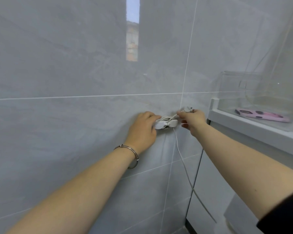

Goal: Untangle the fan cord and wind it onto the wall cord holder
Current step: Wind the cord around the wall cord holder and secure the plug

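Note:
A white cord holder (pixel 171 123) is fixed to the grey tiled wall, with loops of white fan cord (pixel 166 118) wound around it. My left hand (pixel 142 130) grips the holder's left end, thumb on the wound cord. My right hand (pixel 192 119) pinches the cord's plug end (pixel 187 109) just right of the holder. A loose length of the cord (pixel 186 171) hangs from the holder down to the lower right.
A white cabinet (pixel 254 127) stands against the wall at right, its top carrying a clear plastic box (pixel 240 88) and a pink patterned phone case (pixel 262 114). A silver bangle (pixel 132 154) circles my left wrist. The wall shows a bright narrow reflection (pixel 132 29).

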A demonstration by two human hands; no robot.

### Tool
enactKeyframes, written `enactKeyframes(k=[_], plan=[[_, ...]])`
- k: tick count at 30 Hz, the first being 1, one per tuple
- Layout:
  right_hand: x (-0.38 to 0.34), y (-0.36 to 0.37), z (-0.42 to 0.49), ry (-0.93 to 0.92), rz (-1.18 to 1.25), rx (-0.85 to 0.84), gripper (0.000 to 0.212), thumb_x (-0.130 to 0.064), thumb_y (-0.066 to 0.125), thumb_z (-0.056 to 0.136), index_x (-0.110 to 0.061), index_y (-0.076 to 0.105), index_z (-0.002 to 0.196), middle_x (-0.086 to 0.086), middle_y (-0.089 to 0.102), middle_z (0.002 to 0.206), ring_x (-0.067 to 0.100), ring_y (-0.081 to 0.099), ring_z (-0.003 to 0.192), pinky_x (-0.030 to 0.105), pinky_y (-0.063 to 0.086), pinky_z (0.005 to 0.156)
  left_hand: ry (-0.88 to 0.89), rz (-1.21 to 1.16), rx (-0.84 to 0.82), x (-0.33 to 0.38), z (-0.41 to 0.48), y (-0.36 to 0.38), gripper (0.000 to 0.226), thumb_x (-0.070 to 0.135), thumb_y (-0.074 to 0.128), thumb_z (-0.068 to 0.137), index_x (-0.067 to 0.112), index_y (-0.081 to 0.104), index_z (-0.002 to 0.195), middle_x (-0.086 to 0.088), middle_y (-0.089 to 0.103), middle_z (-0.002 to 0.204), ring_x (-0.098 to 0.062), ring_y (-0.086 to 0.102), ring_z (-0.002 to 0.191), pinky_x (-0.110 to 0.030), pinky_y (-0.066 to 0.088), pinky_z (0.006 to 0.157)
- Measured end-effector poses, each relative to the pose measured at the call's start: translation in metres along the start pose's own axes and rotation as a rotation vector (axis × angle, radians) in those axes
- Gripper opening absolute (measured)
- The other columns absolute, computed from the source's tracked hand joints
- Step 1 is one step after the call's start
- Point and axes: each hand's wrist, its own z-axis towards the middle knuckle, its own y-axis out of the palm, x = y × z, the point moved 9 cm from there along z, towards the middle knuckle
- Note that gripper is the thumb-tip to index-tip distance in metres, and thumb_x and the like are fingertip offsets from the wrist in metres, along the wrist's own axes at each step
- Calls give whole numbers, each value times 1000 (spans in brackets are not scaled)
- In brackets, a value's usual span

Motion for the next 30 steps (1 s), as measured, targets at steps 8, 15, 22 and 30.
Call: enactKeyframes(k=[8,15,22,30], plan=[[2,-6,13,-169,-257,74,48,-28,78,73,-14,46,106,10,54,110,27,59,85,39,55,70,293,476,-301,21,-7,34,68,9,45,83,20,23,147,-6,19,155,-27,27,137,-38,27,108],[43,-6,20,56,-102,-60,28,-23,74,79,-2,57,87,13,55,70,20,52,52,25,52,44,318,536,-251,22,-3,46,71,10,44,82,11,18,148,-4,15,157,-26,22,140,-37,14,113],[75,9,7,306,-38,-166,24,-30,65,86,-9,56,83,7,55,76,18,55,63,28,54,62,284,422,-230,12,-9,48,75,7,43,79,15,15,149,-1,8,159,-18,10,146,-34,2,118],[77,7,6,282,-268,-121,23,-27,71,81,-10,56,85,4,56,73,14,52,63,30,49,65,243,220,29,7,-20,32,64,8,33,66,7,51,127,-14,49,137,-29,45,126,-39,37,106]])
